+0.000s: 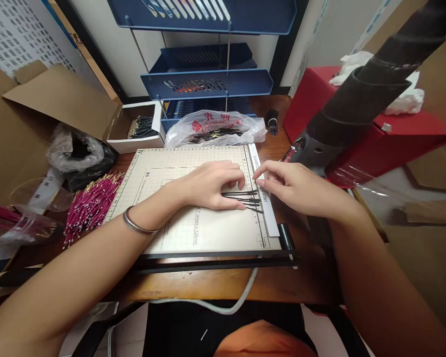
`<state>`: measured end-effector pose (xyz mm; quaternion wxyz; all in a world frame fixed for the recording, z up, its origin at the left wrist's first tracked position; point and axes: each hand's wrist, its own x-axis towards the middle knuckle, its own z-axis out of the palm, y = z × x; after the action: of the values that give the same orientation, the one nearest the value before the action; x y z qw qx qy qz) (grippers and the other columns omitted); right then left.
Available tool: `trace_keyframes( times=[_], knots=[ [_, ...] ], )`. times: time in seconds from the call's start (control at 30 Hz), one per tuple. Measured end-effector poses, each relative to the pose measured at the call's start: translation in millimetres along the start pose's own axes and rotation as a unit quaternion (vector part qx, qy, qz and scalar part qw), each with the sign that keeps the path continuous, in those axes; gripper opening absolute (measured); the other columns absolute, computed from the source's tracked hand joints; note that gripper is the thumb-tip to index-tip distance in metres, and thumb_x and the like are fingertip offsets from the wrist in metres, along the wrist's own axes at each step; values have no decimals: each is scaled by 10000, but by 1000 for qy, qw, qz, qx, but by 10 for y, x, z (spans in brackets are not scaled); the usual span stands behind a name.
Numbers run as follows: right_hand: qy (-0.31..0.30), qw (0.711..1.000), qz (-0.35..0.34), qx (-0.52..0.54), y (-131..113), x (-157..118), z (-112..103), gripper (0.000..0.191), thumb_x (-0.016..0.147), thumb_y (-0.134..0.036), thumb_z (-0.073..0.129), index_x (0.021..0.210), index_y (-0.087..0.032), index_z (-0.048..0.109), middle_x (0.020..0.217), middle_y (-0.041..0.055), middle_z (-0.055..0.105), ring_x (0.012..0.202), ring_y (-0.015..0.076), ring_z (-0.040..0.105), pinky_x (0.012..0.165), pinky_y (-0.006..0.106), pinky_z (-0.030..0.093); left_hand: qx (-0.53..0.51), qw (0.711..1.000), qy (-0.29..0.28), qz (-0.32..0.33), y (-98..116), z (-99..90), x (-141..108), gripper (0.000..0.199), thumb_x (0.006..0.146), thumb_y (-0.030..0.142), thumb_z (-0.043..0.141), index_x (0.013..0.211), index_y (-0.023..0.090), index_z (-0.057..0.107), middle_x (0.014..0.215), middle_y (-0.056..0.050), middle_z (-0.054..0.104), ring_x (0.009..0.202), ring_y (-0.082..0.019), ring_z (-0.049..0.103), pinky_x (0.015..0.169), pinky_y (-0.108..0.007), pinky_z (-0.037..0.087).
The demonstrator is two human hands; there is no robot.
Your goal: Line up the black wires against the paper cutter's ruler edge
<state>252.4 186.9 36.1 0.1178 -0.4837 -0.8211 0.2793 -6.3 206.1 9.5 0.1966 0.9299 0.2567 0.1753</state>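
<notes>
A cream paper cutter board (178,223) with printed grid lines lies on the wooden table. Several thin black wires (250,201) are spread on it, their right ends near the white strip (269,218) along the board's right side. My left hand (219,186) rests over the board, its thumb and fingers closed around the left part of these wires. At the strip, my right hand (282,186) has thumb and index fingertips close together by the wire ends; whether anything is between them is too small to tell.
Magenta wires (91,208) lie left of the board. Behind it are a plastic bag (215,124) of dark wires, a white box (134,144) and a blue rack (208,84). A black arm (342,114) and red box (312,94) stand at right.
</notes>
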Motion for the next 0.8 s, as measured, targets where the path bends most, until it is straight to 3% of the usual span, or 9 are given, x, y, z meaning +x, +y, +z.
trace_keyframes(
  times=[0.2,0.43,0.6,0.7,0.8],
  knots=[
    [-26,999,31,9,-27,-7,33,244,1065,-390,501,1133,-244,685,720,-24,599,702,175,535,703,317,349,6,999,18,-27,13,24,13,306,1008,486,651,926,194,689,849,-27,665,781,-183,582,765,-313,421],
    [-15,999,25,20,-38,-27,11,243,1070,-376,498,1119,-232,688,723,-20,600,711,173,535,699,319,356,46,994,59,-79,-51,54,9,265,975,435,652,889,187,693,791,-23,681,749,-187,584,720,-316,397],
    [104,989,58,82,-193,-206,184,283,1050,-415,526,1180,-241,706,830,19,640,759,198,581,729,345,435,52,992,72,-89,-59,54,14,239,966,411,661,890,187,701,771,-18,687,715,-178,577,693,-303,385],
    [212,965,82,135,-263,-197,437,286,1007,-402,565,1201,-251,712,1120,96,684,928,240,654,883,419,537,53,992,76,-84,-58,53,15,272,988,435,649,890,188,707,770,-21,697,705,-177,581,690,-303,392],
    [297,937,74,168,-236,-41,630,266,955,-341,594,1176,-252,712,1336,140,659,1242,305,643,1148,517,504,54,992,79,-80,-66,55,13,261,1011,399,607,909,186,718,782,-29,708,714,-181,593,712,-309,412]
  ],
)
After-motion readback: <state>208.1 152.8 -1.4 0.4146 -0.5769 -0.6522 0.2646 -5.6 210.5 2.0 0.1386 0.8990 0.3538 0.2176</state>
